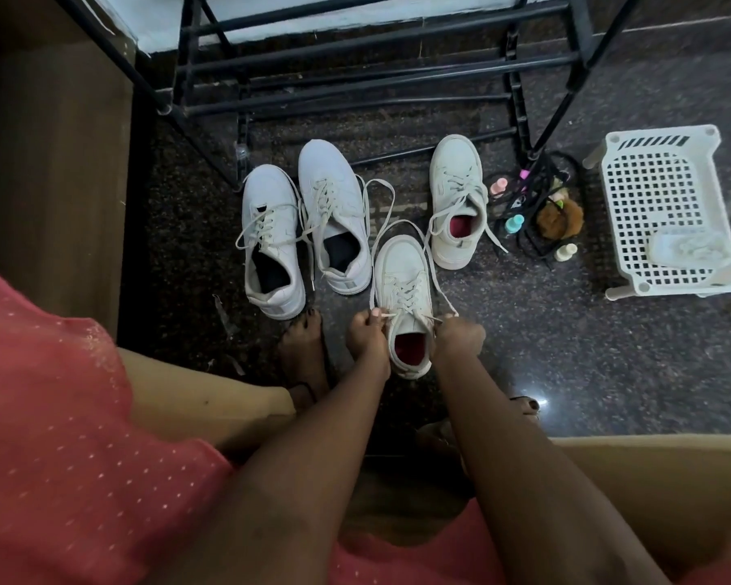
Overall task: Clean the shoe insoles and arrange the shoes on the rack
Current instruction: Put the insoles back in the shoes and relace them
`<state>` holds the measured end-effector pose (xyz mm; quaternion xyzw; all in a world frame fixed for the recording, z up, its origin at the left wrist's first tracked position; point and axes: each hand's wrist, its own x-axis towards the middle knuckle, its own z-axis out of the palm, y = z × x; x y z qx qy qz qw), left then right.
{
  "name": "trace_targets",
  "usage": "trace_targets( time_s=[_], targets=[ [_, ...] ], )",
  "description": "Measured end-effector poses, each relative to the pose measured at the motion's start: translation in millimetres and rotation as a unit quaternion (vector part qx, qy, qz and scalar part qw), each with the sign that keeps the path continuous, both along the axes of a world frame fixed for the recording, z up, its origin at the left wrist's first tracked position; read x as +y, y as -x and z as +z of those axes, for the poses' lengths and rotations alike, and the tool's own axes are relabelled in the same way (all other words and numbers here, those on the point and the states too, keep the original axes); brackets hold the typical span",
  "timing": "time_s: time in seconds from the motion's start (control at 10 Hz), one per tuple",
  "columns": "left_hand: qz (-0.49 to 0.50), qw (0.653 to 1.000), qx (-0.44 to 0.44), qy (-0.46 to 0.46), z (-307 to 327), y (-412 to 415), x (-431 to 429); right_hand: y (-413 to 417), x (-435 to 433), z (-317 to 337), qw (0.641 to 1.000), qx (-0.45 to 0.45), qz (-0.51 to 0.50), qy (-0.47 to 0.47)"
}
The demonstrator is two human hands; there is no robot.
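A white sneaker with a red insole stands on the dark floor right in front of me. My left hand pinches its left lace and my right hand pinches its right lace, both beside the shoe's opening. Its partner, another white sneaker with a red insole, stands farther back on the right. Two white sneakers with black insoles stand side by side to the left. The black metal shoe rack rises behind them, its bars bare.
A white plastic basket with a white cloth or brush inside sits at the right. Small bottles and a brown fluffy thing lie in a black wire holder by the rack's leg. A wooden panel stands at left. My bare feet flank the shoe.
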<state>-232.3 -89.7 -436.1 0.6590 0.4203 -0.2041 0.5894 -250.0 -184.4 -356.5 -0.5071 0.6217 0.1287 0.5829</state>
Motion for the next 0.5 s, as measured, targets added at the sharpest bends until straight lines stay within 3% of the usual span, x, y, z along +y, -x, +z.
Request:
trace_targets(
  time_s=[0.2,0.3,0.4,0.5],
  targets=[
    [-0.048,0.998,-0.03,0.036,15.9,12.1,1.2,0.4,7.5,-15.8,0.998,-0.014,-0.059,0.001],
    [-0.024,0.999,-0.02,0.008,18.5,5.5,-3.3,-5.6,11.5,-17.9,0.998,0.012,-0.025,0.06],
    [-0.008,0.999,0.018,-0.031,15.0,-1.2,-4.0,-3.5,8.0,-13.7,0.998,0.013,-0.001,0.062],
    [-0.014,0.998,0.031,-0.06,13.5,-2.1,-5.4,1.5,4.5,-12.5,1.0,-0.007,0.03,0.001]
  ],
)
